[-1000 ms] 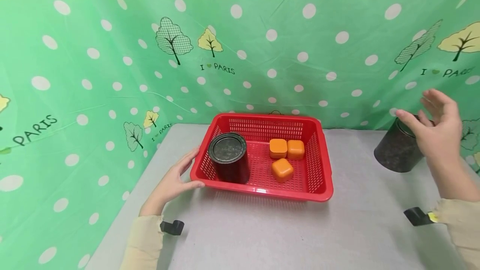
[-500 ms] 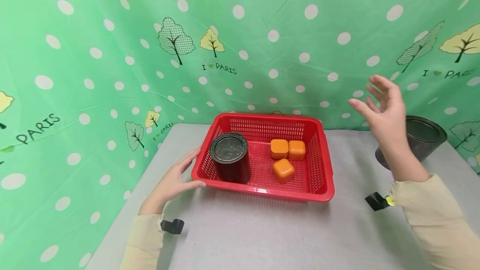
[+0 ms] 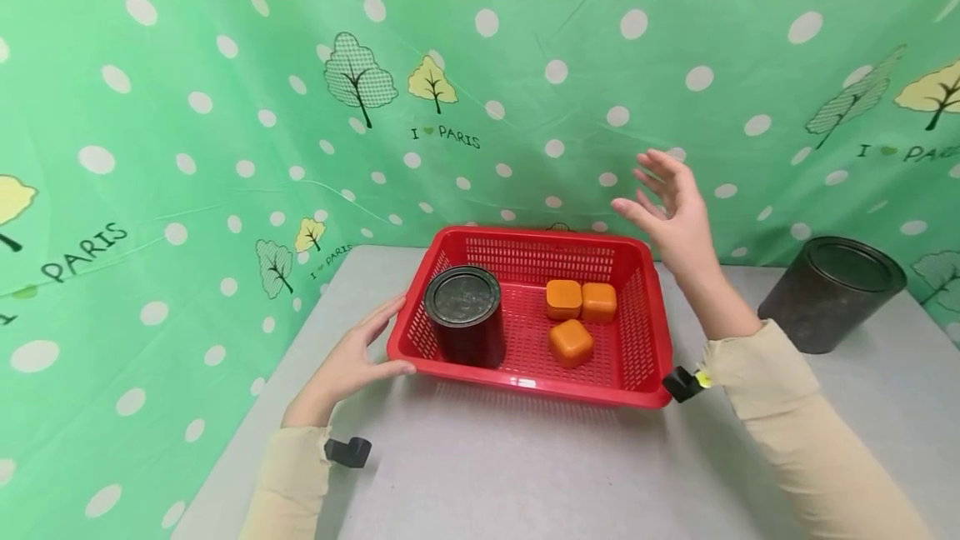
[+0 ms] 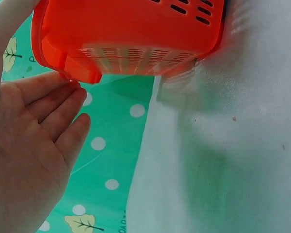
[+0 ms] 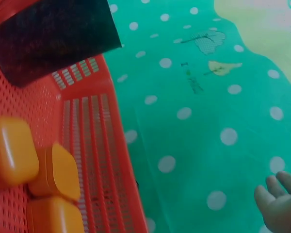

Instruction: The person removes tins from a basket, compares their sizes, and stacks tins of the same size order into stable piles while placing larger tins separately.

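Note:
A red plastic basket with slotted walls stands on the table. In it are a black lidded can at the left and several orange rounded blocks, one of them the front block, at the right. My left hand touches the basket's left end, its fingers straight along the side and the thumb at the front corner. In the left wrist view the fingertips meet the rim. Raised above the basket's right back corner, my right hand has its fingers spread loosely and holds nothing.
A second black can stands on the grey table to the right of the basket, beyond my right forearm. A green dotted cloth with tree prints hangs close behind the basket and along the left side.
My right hand has moved left, from beside the second black can to above the basket's right back corner. The left hand stays at the basket, and the cans have not been moved.

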The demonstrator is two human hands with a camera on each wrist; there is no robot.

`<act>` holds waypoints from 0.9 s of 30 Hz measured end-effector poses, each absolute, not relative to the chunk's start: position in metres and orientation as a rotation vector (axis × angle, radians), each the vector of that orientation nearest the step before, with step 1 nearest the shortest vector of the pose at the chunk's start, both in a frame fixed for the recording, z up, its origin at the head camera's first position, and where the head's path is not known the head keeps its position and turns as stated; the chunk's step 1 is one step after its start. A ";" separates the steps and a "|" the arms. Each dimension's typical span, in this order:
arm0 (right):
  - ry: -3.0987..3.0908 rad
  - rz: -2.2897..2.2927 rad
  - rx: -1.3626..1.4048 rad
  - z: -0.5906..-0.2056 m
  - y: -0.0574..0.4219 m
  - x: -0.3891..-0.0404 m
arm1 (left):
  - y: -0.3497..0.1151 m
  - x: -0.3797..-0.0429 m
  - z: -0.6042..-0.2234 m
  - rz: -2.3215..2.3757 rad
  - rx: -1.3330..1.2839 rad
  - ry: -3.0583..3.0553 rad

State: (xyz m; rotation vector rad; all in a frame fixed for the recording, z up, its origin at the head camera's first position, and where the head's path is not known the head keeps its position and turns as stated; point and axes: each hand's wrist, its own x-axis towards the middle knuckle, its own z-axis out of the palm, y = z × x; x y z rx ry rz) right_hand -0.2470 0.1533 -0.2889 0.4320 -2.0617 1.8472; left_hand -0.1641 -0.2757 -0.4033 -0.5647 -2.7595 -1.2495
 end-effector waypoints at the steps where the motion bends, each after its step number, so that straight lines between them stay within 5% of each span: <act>1: -2.054 1.880 0.475 -0.290 0.149 -0.250 | -0.276 -0.164 -0.403 -1.247 -0.565 -2.760; 27: -2.367 2.199 1.382 -0.345 0.073 -0.293 | -0.277 -0.165 -0.402 -1.207 -0.564 -2.770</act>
